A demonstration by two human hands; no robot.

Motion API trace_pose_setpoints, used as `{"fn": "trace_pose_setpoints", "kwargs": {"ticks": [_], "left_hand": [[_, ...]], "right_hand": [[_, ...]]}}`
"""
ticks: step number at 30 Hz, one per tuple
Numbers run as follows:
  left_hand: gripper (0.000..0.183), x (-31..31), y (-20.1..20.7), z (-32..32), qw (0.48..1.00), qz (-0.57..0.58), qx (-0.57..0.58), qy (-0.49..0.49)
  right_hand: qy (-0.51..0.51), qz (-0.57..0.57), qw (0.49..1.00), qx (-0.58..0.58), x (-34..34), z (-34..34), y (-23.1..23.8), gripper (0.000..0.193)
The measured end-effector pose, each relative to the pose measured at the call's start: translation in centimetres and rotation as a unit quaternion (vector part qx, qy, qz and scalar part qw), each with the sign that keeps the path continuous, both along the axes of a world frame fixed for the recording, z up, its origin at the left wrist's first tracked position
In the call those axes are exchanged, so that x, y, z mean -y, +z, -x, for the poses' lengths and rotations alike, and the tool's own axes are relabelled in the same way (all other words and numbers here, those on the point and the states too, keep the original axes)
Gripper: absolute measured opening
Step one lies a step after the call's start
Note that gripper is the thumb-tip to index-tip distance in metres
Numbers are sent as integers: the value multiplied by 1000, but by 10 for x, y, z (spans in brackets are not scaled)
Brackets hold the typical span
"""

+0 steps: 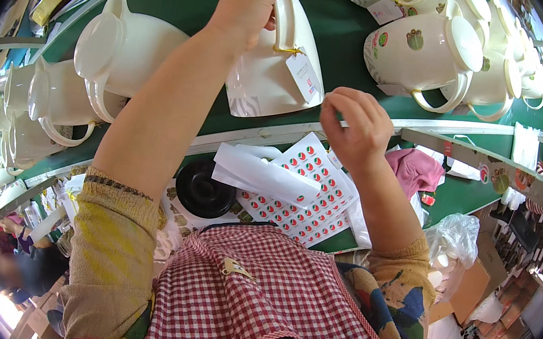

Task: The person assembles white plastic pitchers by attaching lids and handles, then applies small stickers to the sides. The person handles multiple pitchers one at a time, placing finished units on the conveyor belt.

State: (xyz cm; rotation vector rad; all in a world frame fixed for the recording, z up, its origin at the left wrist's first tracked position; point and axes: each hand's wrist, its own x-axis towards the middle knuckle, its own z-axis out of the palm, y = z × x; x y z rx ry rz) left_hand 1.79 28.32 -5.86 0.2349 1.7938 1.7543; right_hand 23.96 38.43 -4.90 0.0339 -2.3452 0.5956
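A cream-white ceramic pitcher (266, 74) with a grey leaf pattern near its base stands on the green bench in front of me. My left hand (250, 8) is closed round the upper part of its handle. A white paper tag (304, 77) hangs from that handle by a gold string. Beside the pitcher's lower right edge is my right hand (360, 127), its fingers curled in and its thumb near the fingertips. Whatever it may pinch is too small or hidden to make out.
More pitchers (421, 52) stand at the right, and others (134, 47) at the left. Sheets of round red-and-green stickers (321, 209), curled white paper (264, 175) and a black round lid-like disc (205, 189) lie nearer me. A pink cloth (414, 170) is at the right.
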Motion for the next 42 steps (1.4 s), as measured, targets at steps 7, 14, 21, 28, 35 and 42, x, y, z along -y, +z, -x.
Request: {"fn": "trace_pose_setpoints", "kwargs": {"ticks": [7, 14, 21, 28, 35, 42], "left_hand": [[18, -19, 4, -4, 992, -39, 44, 115], [27, -18, 8, 3, 989, -24, 49, 140], [30, -18, -6, 13, 992, -22, 57, 109], [27, -25, 0, 7, 993, 0, 43, 109], [26, -27, 3, 6, 992, -14, 40, 118], [26, -29, 0, 7, 993, 7, 30, 116]], "right_hand": [[159, 66, 985, 28, 22, 24, 5, 18], [64, 50, 997, 10, -2, 50, -27, 16], [101, -91, 988, 78, -4, 55, -12, 20], [116, -218, 965, 83, -12, 62, -10, 19], [124, -232, 959, 104, -10, 61, -5, 18], [116, -245, 955, 118, -7, 62, -3, 15]]}}
